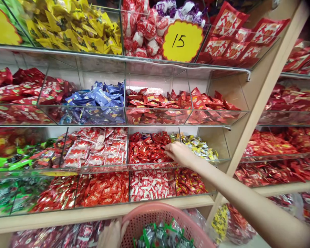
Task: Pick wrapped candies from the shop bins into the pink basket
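The right hand (177, 153) reaches into a clear acrylic bin (151, 167) and rests among its red-wrapped sweets (147, 148), near the bin's right end. Its grip looks bunched, with the fingers pressed closely together, but the fingertips are buried, so I cannot tell whether they pinch a sweet. Just right of that bin lie yellow-and-white wrapped sweets (197, 148). Directly below the bin sit white-and-red packets (151, 186), and to its left are white-and-red sachets (95, 148). Well above the bin, a yellow scalloped price sign (182, 40) reads 15. Below the bin, the left hand (112, 234) curls its grip around the rim of a pink plastic basket (157, 210), which holds green-and-silver wrapped sweets (162, 236).
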`<state>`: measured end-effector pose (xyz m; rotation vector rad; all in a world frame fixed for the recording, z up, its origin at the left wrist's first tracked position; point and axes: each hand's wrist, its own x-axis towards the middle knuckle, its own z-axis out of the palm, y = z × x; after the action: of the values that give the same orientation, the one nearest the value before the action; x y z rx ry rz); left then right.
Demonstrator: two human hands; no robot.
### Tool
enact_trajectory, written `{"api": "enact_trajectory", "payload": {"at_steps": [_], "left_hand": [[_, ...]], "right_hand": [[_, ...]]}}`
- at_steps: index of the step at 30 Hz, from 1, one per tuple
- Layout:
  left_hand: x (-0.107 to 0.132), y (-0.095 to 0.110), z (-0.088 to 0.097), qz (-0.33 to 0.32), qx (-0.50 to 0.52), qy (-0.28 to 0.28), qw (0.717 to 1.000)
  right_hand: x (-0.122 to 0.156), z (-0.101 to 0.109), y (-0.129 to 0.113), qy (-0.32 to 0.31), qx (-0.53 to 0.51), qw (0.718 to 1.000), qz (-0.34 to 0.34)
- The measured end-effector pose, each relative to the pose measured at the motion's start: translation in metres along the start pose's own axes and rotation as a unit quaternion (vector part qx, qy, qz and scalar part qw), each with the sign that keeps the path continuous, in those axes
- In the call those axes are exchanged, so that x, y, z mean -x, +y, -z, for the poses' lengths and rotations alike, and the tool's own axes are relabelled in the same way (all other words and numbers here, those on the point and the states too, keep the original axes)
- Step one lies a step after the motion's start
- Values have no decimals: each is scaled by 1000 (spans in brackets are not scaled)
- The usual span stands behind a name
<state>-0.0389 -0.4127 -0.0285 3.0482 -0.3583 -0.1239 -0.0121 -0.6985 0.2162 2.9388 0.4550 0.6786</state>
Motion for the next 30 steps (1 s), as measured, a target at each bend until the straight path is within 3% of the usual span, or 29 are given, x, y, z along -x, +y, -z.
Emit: {"api": "enact_trajectory", "payload": {"at_steps": [6, 9, 11, 13, 16, 19, 21, 24, 30], "left_hand": [[2, 1, 1, 11, -1, -6, 1000], [2, 2, 3, 12, -8, -2, 1000], [3, 4, 6, 15, -11, -12, 1000], [5, 6, 9, 22, -18, -25, 999], [7, 8, 12, 24, -25, -37, 999], [8, 6, 10, 18, -30, -29, 999], [7, 5, 8, 15, -31, -16, 999], [6, 5, 7, 16, -18, -10, 1000], [8, 6, 9, 29, -21, -19, 999]], "right_hand": [[8, 20, 5, 77, -115, 990, -39], [23, 32, -6, 119, -241, 962, -55], [38, 25, -24, 109, -353, 928, -55], [58, 1, -52, 62, -460, 884, -52], [92, -68, -106, -42, -524, 848, -69], [119, -141, -156, -135, -456, 874, -103], [128, -175, -179, -193, -421, 880, -103], [134, -201, -201, -226, -408, 874, -139], [145, -228, -232, -247, -404, 861, -188]]}}
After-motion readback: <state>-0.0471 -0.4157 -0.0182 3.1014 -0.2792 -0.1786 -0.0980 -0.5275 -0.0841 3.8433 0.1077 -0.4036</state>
